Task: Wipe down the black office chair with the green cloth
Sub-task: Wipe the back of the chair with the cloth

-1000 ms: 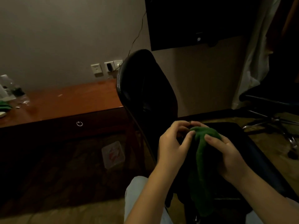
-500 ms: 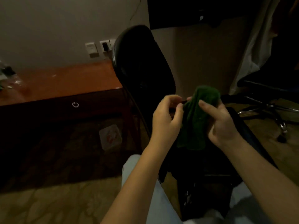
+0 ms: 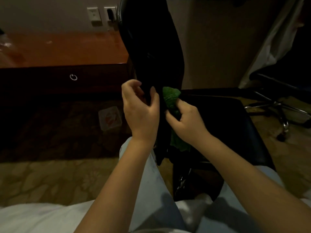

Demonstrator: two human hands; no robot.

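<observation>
Head view shows two hands, one green cloth and one black office chair (image 3: 151, 47). The left hand (image 3: 141, 111) sits at 9 o'clock from the right hand (image 3: 186, 121), very near it. The left hand's fingers and thumb curl round the low edge of the chair's back. The right hand pinches the green cloth (image 3: 170, 98), which sticks up at 11 o'clock from that hand, touching the chair's back where it meets the seat. More cloth hangs down below the hand.

One brown desk (image 3: 67, 49) stands at 10 o'clock with one ring handle (image 3: 73, 77) on its front. Two wall plugs (image 3: 94, 14) sit above it. One clear packet (image 3: 110, 117) lies on the floor at 9 o'clock. One second chair (image 3: 277, 105) stands at 3 o'clock, well apart.
</observation>
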